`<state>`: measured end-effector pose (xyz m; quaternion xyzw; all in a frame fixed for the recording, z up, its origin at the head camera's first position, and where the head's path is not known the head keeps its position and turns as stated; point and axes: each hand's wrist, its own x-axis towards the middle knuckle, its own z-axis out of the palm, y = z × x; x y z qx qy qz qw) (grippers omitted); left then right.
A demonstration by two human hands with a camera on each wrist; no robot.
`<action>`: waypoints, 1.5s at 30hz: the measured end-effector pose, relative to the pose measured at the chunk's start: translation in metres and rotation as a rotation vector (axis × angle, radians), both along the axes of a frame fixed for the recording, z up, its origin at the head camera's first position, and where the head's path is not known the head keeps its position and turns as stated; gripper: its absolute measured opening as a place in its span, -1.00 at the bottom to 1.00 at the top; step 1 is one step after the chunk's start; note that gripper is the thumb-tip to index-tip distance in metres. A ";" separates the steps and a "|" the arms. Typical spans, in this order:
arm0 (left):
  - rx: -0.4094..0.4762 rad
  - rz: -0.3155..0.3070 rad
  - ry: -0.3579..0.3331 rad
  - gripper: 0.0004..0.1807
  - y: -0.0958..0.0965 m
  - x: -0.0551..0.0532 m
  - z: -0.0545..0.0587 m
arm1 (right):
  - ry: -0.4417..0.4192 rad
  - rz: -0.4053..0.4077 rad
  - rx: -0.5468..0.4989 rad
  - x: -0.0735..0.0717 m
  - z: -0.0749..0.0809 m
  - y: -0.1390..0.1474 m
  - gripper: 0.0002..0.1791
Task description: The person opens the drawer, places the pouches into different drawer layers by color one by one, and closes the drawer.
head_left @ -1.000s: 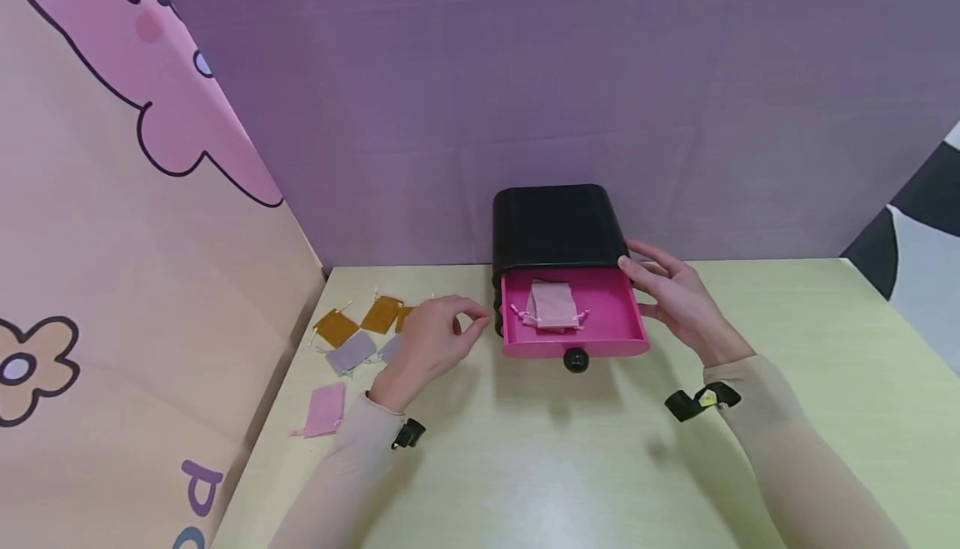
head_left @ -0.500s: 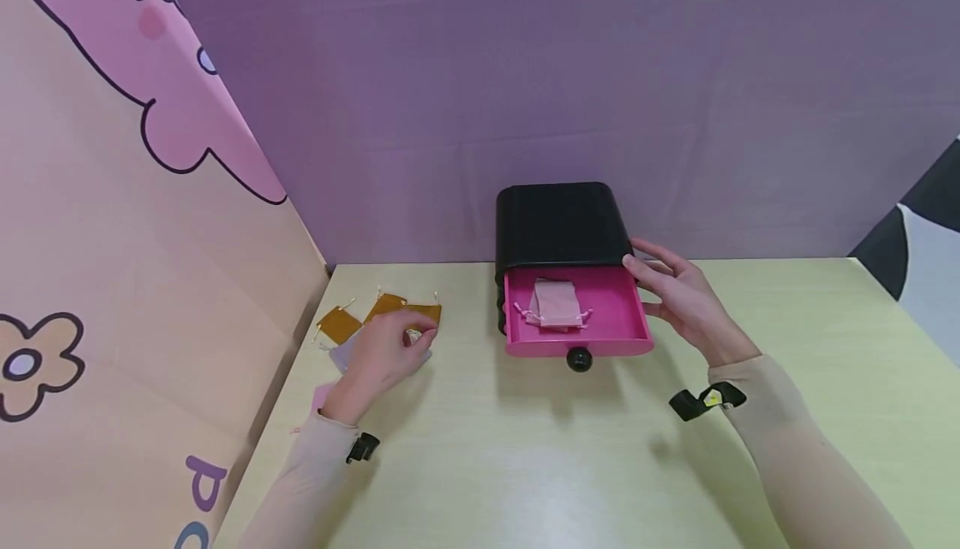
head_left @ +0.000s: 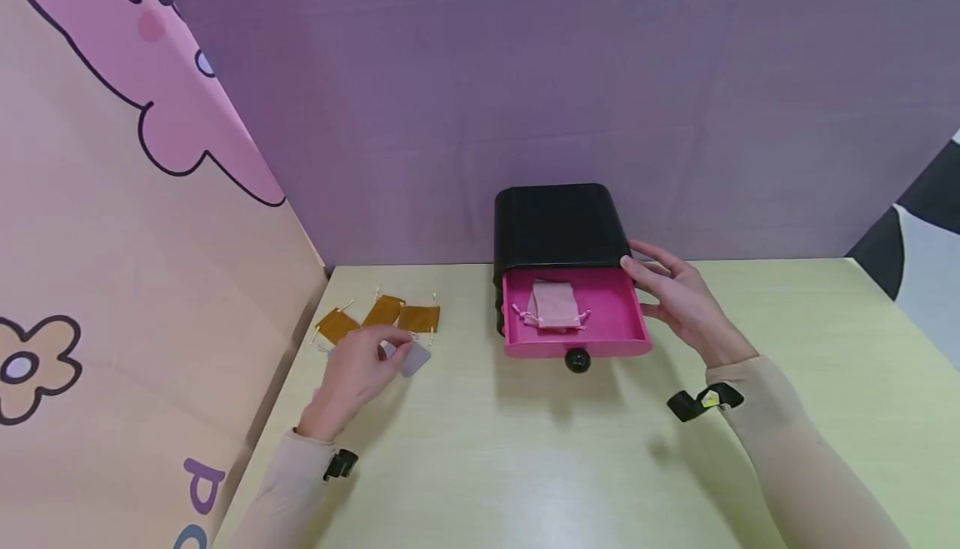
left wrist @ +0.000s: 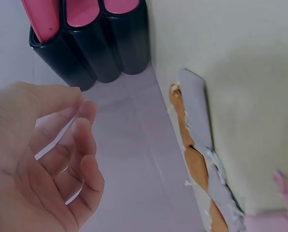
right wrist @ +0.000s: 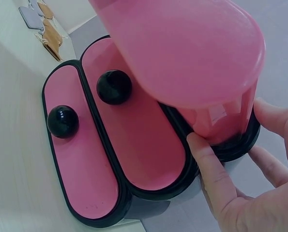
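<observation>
A black drawer box (head_left: 562,224) stands against the back wall, its top pink drawer (head_left: 611,307) pulled out. Pale pink drawstring pouches (head_left: 553,303) lie stacked in that drawer. My right hand (head_left: 686,303) grips the box's right side, fingertips at the front rim beside the drawer. On the left, my left hand (head_left: 360,378) hovers over the small pouches, fingers loosely bent and holding nothing. Below its fingertips is a grey pouch (head_left: 416,359), with ochre pouches (head_left: 384,310) just behind. A pink pouch (left wrist: 269,223) shows in the left wrist view, hidden by the hand in the head view.
Two lower drawers with round black knobs (right wrist: 113,87) are closed in the right wrist view. A purple cloth wall (head_left: 450,116) rises behind the pale table (head_left: 570,466). A patterned panel (head_left: 150,282) borders the table on the left.
My left hand has moved left and toward me, from beside the drawer to the pouches, uncovering the ochre ones. My right hand stays on the box; drawer and its pouches have not moved.
</observation>
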<state>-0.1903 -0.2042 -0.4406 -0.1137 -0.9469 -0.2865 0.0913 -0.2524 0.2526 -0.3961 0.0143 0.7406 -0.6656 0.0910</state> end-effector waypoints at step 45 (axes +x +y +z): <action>-0.073 0.118 -0.197 -0.69 -0.078 0.026 -0.019 | -0.011 -0.026 0.025 0.002 -0.001 -0.003 -0.08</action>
